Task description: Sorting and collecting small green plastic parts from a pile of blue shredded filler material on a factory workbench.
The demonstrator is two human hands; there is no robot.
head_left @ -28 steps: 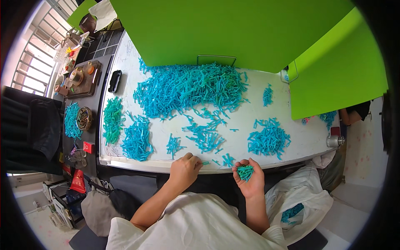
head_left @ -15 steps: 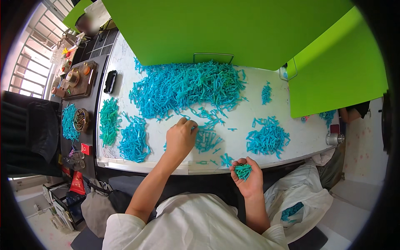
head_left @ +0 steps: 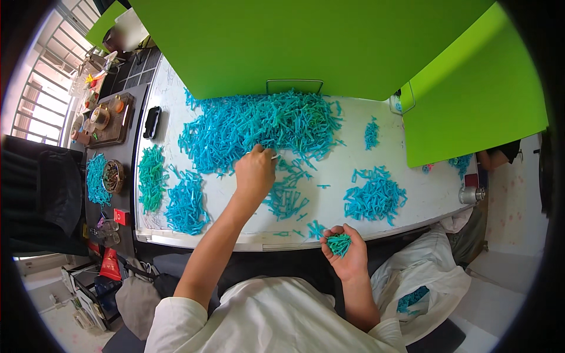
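Observation:
My left hand (head_left: 255, 172) reaches to the near edge of a large heap of small blue and teal plastic pieces (head_left: 235, 126). Its fingers are pinched together, and a thin pale tip shows beside them; what they grip is too small to name. Near the table's front edge, my right hand (head_left: 352, 259) is turned palm up with curled fingers. It cups a bunch of green plastic pieces (head_left: 339, 244). Between the hands lies a looser spread of teal pieces (head_left: 286, 200), with a small cluster (head_left: 316, 229) right by the right fingers.
More piles lie on the white table (head_left: 329, 162): a green one (head_left: 152, 176), a blue one (head_left: 187, 206), another blue one (head_left: 375, 197). Green panels (head_left: 318, 47) stand along the back. A black tray (head_left: 152, 122) sits at left; a white bag (head_left: 432, 276) is at lower right.
My left hand has moved away from me, from above the loose spread to the edge of the large heap. The right hand stays nearly in place, still cupping its green pieces.

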